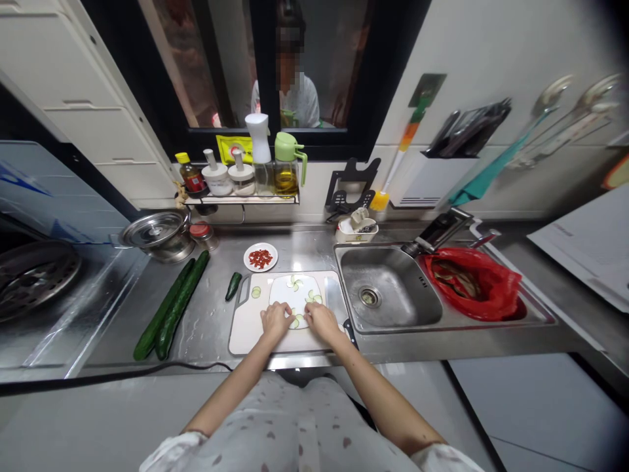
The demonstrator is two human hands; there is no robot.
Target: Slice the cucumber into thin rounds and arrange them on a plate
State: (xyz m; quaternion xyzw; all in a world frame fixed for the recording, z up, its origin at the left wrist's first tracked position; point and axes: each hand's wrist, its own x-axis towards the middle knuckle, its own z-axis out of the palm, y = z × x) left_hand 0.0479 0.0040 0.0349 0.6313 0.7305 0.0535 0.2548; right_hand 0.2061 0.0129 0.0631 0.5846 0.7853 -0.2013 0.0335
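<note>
Left hand (278, 320) and right hand (322, 319) are both down at the near edge of a squarish white plate (281, 288), fingers drawn in close around some cucumber slices (297, 321); can't tell if either one is actually pinching a slice. More slices sit fanned out in little groups further up the plate.

It's all on a pale cutting board (253, 324), with a knife (336, 298) lying along the right side. Board's on a shiny steel counter (211, 301), kinda wet-looking in spots. Two whole cucumbers (179, 311) lie off to the left, plus a cut stub (233, 286) just beside the board. Steel sink (398, 288) on the right, red plastic bag (504, 288) next to it.

Past the board there's a small dish (274, 255) of red bits, a lidded pot (170, 250) back left, then a condiment rack (240, 200) under a dark-framed window (226, 72).
</note>
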